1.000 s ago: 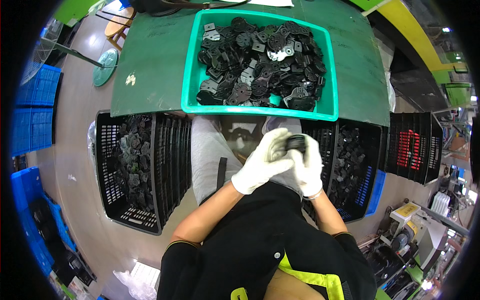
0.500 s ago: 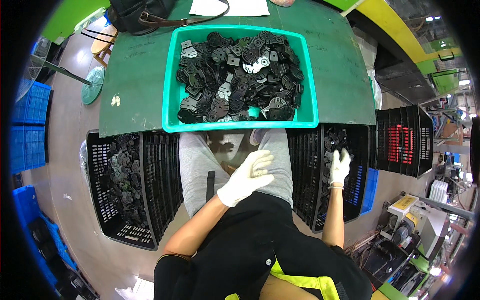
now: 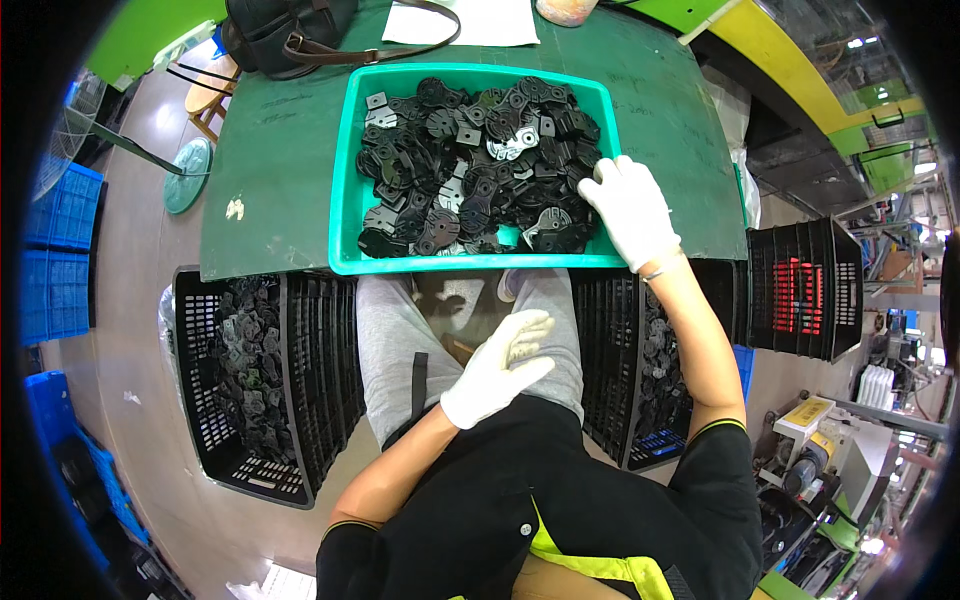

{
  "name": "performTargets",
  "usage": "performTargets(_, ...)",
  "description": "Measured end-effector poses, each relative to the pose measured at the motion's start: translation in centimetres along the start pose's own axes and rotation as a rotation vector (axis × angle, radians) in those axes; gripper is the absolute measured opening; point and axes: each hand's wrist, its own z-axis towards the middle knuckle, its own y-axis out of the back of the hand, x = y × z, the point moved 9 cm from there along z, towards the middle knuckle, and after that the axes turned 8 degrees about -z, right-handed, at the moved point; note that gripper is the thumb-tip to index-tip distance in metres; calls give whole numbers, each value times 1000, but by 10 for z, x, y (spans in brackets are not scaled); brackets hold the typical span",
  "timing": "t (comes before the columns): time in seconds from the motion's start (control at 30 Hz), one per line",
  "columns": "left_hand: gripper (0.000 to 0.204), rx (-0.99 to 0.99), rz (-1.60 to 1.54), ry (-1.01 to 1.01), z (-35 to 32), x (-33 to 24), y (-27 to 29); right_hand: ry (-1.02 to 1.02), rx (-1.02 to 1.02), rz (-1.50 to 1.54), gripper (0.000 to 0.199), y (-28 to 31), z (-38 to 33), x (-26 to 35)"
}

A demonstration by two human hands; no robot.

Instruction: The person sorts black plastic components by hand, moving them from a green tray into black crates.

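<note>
A turquoise plastic tray (image 3: 346, 200) on the table holds a heap of black and grey moulded parts (image 3: 480, 195), each with a rounded disc-like end. My right hand (image 3: 632, 212), in a white glove, reaches over the tray's right wall. Its fingertips are bent and a little apart beside the parts at that edge, with no part visible between them; whether they touch is hard to see. My left hand (image 3: 497, 370), also gloved, hovers above my lap, fingers spread and nothing in it.
Black crates of similar parts stand on either side of my legs: a left crate (image 3: 288, 400) and a right crate (image 3: 634, 400). A black crate with red items (image 3: 800, 290) is further right. On the green table (image 3: 270, 190) lie a dark bag (image 3: 290, 35) and white paper (image 3: 490, 22).
My right hand has come up out of the right crate to the tray's right edge. My left hand has stayed over my lap, shifting only slightly.
</note>
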Motion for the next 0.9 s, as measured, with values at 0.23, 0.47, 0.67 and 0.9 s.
performTargets(0.23, 52, -92, 17, -220, 17, -49, -4, 48, 22, 149, 11, 10, -12, -7)
performTargets(0.47, 59, -144, -41, -370, 30, -81, -14, -551, 12, 1250, 19, 5, -41, -25)
performTargets(0.67, 32, -275, -526, -209, 44, -67, 5, -232, 170, 1268, 15, 27, -15, 21)
performTargets(0.9, 33, -267, -589, -195, 47, -68, 10, -474, -97, 710, 28, -36, 26, -72)
